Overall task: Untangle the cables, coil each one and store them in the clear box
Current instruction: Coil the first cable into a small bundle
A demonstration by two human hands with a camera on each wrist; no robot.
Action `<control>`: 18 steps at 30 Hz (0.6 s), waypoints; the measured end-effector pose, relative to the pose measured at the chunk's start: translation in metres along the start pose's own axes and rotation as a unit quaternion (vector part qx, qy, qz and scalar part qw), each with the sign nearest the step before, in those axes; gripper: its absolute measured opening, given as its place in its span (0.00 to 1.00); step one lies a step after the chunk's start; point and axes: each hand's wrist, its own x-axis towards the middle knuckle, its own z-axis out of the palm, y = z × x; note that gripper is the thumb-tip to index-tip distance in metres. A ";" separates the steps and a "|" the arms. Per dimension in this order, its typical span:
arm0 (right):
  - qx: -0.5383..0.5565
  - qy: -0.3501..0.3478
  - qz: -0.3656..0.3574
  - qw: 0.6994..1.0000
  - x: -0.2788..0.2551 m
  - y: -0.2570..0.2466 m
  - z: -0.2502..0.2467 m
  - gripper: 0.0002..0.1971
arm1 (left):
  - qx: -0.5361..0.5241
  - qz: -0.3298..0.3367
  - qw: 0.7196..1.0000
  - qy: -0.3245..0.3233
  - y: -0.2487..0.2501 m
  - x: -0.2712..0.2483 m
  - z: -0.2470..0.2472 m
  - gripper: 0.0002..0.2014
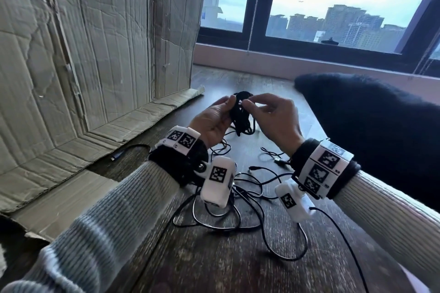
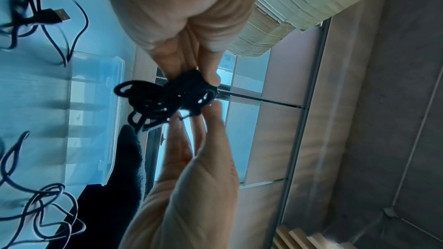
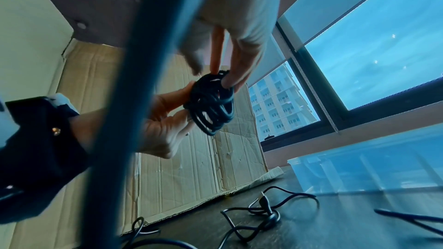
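A black cable wound into a small coil (image 1: 240,114) hangs in the air between both hands above the dark wooden table (image 1: 214,257). My left hand (image 1: 219,112) grips the coil from the left, thumb and fingers curled round it (image 2: 187,90). My right hand (image 1: 254,106) pinches the coil's top strands with thumb and fingertips (image 3: 228,80). Several loose black cables (image 1: 226,209) lie tangled on the table under my wrists, one with a USB plug (image 2: 59,15). The clear box (image 3: 371,169) stands on the table by the window; it is hidden in the head view.
Flattened cardboard (image 1: 95,54) leans against the wall on the left and spreads over the table's left side. A dark fuzzy cloth (image 1: 369,126) covers the right side next to the clear box (image 2: 95,120). A blurred cable (image 3: 143,82) crosses close to the right wrist camera.
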 end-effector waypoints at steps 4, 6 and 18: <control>-0.055 -0.084 -0.033 0.994 -0.007 -0.002 0.000 0.22 | -0.028 -0.004 0.999 0.045 0.005 -0.006 0.001 0.05; -0.063 -0.077 -0.031 0.995 -0.008 -0.001 0.001 0.23 | -0.017 -0.005 0.999 0.040 0.004 -0.011 0.002 0.07; -0.037 -0.017 -0.044 0.998 -0.007 0.003 -0.001 0.18 | 0.051 0.069 0.994 0.061 0.005 -0.016 0.012 0.07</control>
